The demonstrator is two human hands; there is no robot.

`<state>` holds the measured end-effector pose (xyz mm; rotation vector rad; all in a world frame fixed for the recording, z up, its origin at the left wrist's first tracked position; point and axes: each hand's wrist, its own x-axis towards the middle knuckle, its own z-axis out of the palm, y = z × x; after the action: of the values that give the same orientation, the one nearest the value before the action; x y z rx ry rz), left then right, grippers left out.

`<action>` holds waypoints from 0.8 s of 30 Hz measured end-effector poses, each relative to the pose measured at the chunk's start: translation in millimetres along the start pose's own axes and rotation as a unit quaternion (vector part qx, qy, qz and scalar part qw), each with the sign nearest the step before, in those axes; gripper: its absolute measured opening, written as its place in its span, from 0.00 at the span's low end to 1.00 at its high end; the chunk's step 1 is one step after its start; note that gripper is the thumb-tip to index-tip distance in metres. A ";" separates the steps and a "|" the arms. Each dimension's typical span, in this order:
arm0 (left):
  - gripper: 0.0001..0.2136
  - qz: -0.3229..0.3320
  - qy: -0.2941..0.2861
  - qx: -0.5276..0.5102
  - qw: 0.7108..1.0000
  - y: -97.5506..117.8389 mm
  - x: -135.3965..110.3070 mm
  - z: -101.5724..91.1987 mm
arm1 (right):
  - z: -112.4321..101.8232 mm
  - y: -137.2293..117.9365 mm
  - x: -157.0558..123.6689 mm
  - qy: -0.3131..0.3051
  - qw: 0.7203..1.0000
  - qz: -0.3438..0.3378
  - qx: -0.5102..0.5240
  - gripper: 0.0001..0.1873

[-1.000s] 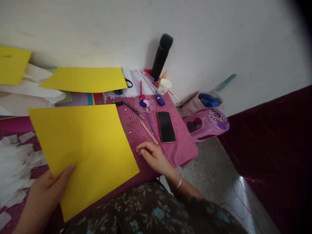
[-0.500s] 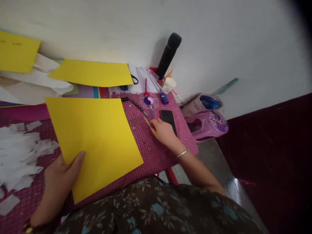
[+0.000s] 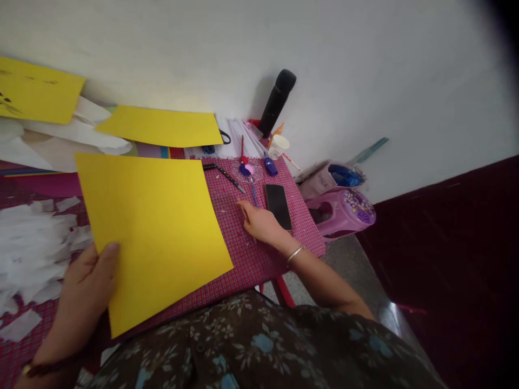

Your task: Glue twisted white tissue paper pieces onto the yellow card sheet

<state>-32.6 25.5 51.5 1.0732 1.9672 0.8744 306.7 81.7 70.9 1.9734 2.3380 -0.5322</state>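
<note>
My left hand [image 3: 87,289] grips a plain yellow sheet of paper [image 3: 158,232] by its lower left edge, thumb on top, and holds it tilted over the table. My right hand [image 3: 261,221] is at the right side of the table, next to a dark phone [image 3: 278,206]. Its fingers are closed round a thin pencil, mostly hidden by the hand. Just beyond those fingers lie a blue-handled brush [image 3: 254,192], a black dotted pen [image 3: 231,179] and a clear palette [image 3: 258,173] with red, blue and pink paint.
Torn white paper pieces [image 3: 30,248] cover the left of the checked tablecloth [image 3: 227,216]. Along the wall are more yellow sheets [image 3: 162,125], a black bottle [image 3: 276,102], a paper cup [image 3: 279,145] and a blue paint bottle [image 3: 270,165]. A pink stool [image 3: 340,210] stands beside the table.
The pencil that lay at my right fingertips is now drawn into the hand, which has turned slightly. My left hand has shifted left with the yellow sheet, its thumb nearer the edge.
</note>
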 end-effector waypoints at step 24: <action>0.17 -0.129 -0.143 -0.143 0.971 42.3 20.9 27.9 | -3.1 20.2 7.4 0.072 0.984 -0.058 0.150 0.15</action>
<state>-1.1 67.9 66.2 0.7125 1.6350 0.7837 325.3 92.3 67.3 2.0658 2.6074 -0.8189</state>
